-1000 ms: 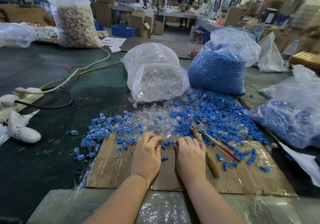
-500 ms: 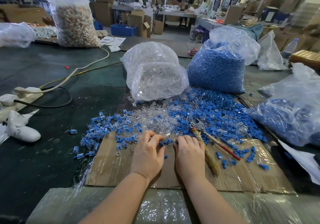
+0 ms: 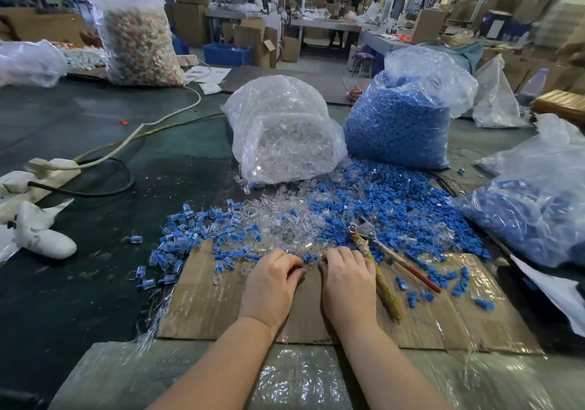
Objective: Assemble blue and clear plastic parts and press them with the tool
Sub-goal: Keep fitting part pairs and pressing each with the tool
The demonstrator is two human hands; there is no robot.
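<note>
Both hands lie side by side on the cardboard sheet, at the near edge of the loose parts. My left hand has curled fingers and its thumb is tucked towards the right hand. My right hand is curled too, and a small blue part shows between the two sets of fingertips, which pinch small pieces there. Clear parts are heaped ahead, with blue parts spread to the right. The pressing pliers lie untouched just right of my right hand.
A bag of clear parts and a bag of blue parts stand behind the piles. Another blue-filled bag is at the right. Joined blue-and-clear pieces are scattered left. A power strip and a white cloth lie far left.
My left thumb has closed in towards the right hand, covering the lone blue piece that lay on the cardboard between the hands. Otherwise both hands stay in place.
</note>
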